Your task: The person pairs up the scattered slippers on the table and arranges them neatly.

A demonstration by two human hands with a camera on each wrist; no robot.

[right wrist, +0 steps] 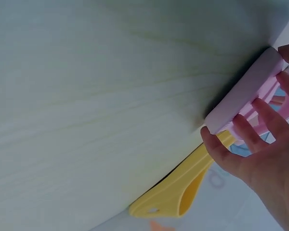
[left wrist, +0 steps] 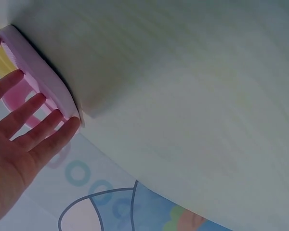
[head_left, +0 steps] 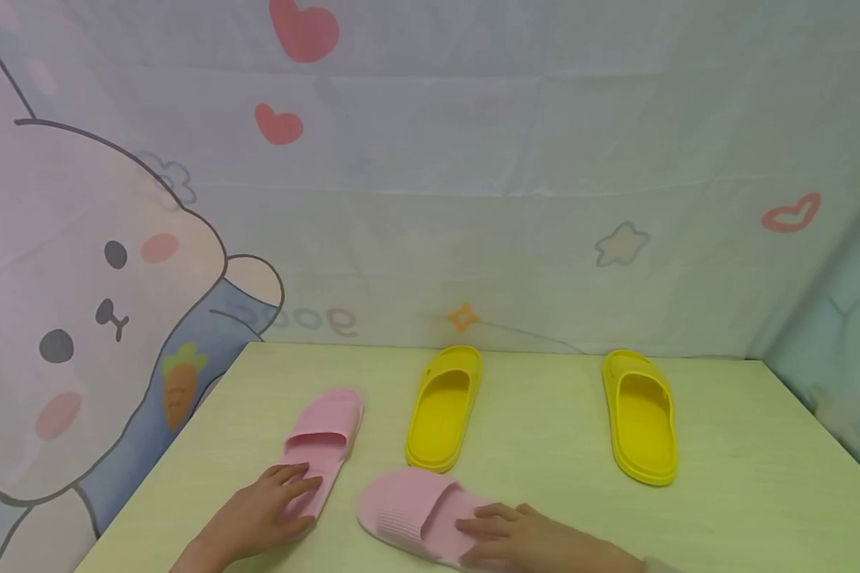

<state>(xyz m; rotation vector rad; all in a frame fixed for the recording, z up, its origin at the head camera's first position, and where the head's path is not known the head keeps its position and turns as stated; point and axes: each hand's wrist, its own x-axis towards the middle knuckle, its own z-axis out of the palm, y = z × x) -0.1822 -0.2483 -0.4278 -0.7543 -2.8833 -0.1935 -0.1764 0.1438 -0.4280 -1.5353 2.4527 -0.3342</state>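
Two pink slippers lie on the table. One pink slipper (head_left: 333, 418) is at the left, its toe pointing away from me. My left hand (head_left: 261, 509) rests on its heel half, fingers spread on the footbed. In the left wrist view the left hand (left wrist: 19, 149) has nearly straight fingers touching the pink slipper (left wrist: 43, 77). The other pink slipper (head_left: 401, 505) lies crosswise nearer me, toe to the left. My right hand (head_left: 523, 541) rests on its heel half, fingers spread. In the right wrist view the right hand (right wrist: 269, 159) touches that pink slipper's edge (right wrist: 241, 94).
Behind the pink pair stands a yellow slipper (head_left: 440, 418), its heel close to the crosswise pink slipper. Farther right is a second yellow slipper (head_left: 645, 422), toe toward the back edge. A printed cloth (head_left: 430, 159) hangs behind the pale table (head_left: 545, 430).
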